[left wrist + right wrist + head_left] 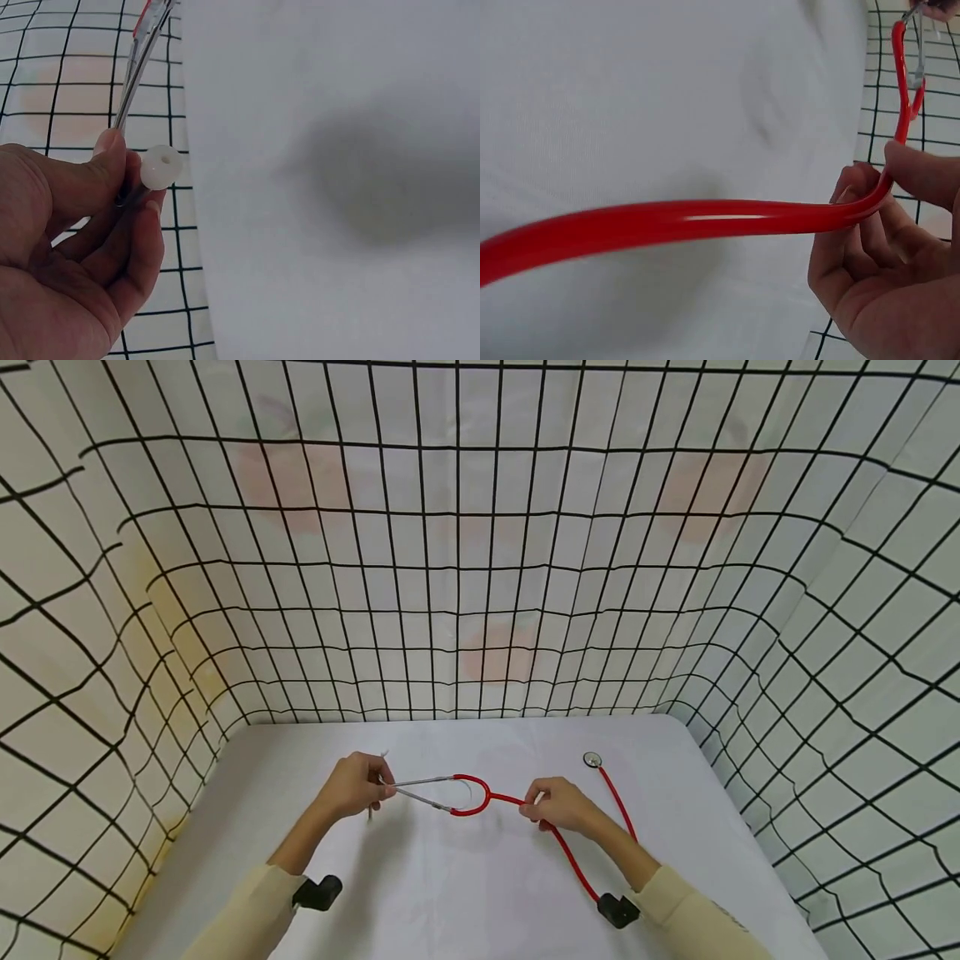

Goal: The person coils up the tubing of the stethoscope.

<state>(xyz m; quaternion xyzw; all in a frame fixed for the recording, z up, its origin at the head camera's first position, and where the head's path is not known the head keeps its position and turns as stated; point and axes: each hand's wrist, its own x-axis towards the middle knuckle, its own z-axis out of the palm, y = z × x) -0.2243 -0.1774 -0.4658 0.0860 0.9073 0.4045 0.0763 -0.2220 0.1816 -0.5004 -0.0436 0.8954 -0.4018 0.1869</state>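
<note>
A red stethoscope [483,800] is stretched between both hands above a white table. My left hand [358,785] pinches its metal ear tubes [139,75] near the ear ends. One white eartip [161,167] pokes out beside the fingers in the left wrist view. My right hand [558,803] pinches the red tubing [727,217] between thumb and fingers, just past the Y-shaped fork. Beyond that hand the tube hangs toward me and loops back behind the right forearm. Its round chest piece [592,760] lies on the table at the right.
Black wire grid [487,568] walls stand at the back and both sides of the white table [450,893]. A black wrist camera [318,893] is strapped at the left cuff, another black camera [618,910] at the right.
</note>
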